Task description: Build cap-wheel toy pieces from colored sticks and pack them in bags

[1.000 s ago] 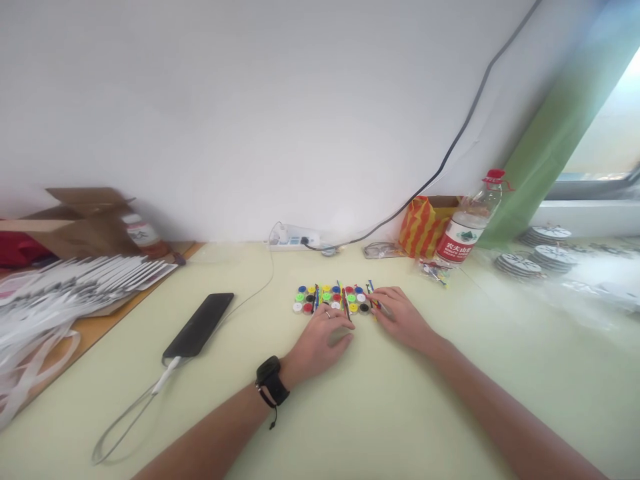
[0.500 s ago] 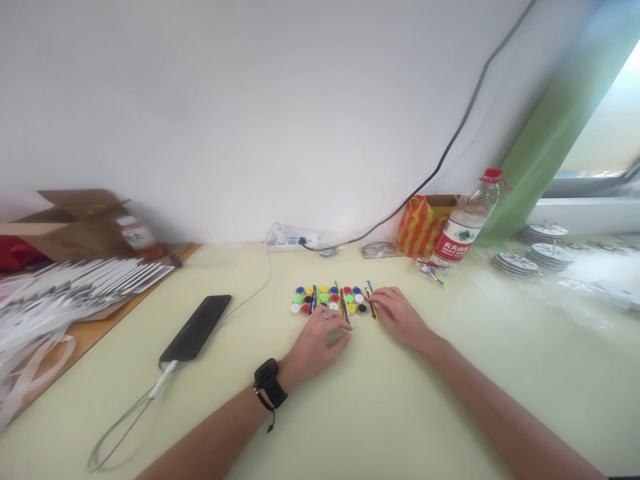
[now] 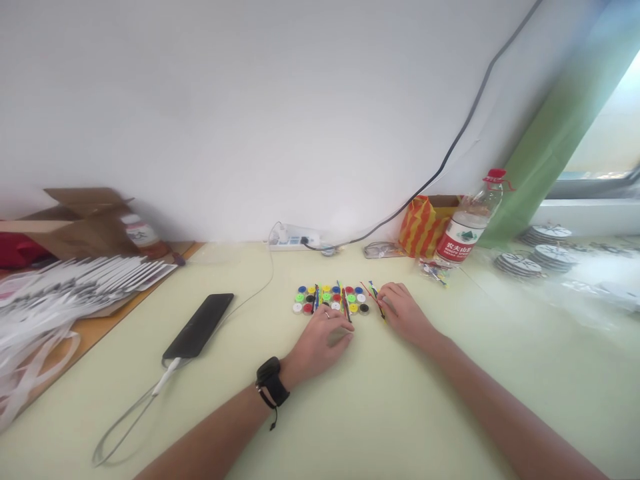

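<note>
I see the left hand [image 3: 320,339], with a black wristwatch [image 3: 271,381], resting on the table [image 3: 380,413] just below centre frame, fingers loosely curled, fingertips at the near edge of the block of coloured pots [image 3: 327,298]; I cannot tell whether it grips anything. The right hand [image 3: 404,313] lies just right of the block, its fingertips pinching thin coloured sticks [image 3: 374,293]. A black phone [image 3: 199,325] lies left of centre.

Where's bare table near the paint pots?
Bare table lies between the phone cable and the paint pots, and behind the pots up to the power strip. Crowded: left hand and right hand at the pots, bottle right, sheets left.
</note>
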Demonstrator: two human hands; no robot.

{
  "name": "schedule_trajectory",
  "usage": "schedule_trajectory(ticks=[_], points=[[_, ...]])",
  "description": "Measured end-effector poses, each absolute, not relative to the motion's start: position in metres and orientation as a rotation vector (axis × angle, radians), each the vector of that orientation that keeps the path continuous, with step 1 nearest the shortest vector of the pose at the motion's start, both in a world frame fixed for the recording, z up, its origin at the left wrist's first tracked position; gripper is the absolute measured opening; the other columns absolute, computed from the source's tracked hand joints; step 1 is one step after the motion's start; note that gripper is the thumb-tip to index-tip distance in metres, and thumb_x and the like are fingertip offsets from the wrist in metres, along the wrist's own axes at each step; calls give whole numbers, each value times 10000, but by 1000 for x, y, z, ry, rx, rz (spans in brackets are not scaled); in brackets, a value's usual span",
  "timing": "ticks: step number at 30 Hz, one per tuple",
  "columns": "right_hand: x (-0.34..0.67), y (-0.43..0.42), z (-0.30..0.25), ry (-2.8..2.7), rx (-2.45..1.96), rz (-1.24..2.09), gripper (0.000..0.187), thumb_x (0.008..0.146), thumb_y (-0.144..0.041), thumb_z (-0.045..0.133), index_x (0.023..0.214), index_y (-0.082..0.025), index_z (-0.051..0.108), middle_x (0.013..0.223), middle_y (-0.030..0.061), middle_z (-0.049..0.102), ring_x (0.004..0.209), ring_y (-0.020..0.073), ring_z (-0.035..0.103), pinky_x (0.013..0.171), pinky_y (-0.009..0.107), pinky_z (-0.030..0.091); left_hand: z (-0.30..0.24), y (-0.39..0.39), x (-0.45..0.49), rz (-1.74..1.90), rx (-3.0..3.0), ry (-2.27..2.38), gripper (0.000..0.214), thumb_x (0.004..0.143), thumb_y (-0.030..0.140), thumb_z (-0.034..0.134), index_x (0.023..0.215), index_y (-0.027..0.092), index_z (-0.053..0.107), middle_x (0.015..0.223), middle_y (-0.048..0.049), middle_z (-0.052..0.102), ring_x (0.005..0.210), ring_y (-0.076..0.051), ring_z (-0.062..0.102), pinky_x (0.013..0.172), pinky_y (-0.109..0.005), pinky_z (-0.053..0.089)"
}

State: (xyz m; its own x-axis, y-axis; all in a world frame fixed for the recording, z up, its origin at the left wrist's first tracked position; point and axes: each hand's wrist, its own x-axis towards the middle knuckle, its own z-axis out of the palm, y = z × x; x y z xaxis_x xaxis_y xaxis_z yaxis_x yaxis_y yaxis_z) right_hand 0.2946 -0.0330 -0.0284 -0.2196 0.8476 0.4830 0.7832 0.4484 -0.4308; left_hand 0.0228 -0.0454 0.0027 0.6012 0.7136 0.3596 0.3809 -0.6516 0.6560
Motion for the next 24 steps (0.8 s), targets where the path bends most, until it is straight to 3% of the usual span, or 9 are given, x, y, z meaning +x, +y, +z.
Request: schedule_trajectory(ticks=[7,17,24], points=[[293,-36,-23,-2137,-1445,36,177,993,-169,388,957,-251,541,1024,89,650,978,289,545,889,464,462,1,-44,23,829,2299,863,129,933,228,633,1022,263,721,1079,-51,691,1080,-249,535,976,-436,499],[296,-36,-22,-2029,-1335,239,210,1035,-265,356,995,-255,562,1050,92,643,1035,282,562,918,461,480,2,-45,23,826,2315,849,127,926,204,626,1002,253,716,1073,-47,688,1060,-237,543,968,-418,498],[298,-39,-20,-1839,-1423,332,185,1030,-347,365,974,-243,508,912,65,644,822,238,581,765,388,490,4,-45,23,814,2303,857,114,925,203,626,969,247,722,1064,-42,693,1050,-231,540,960,-403,491]])
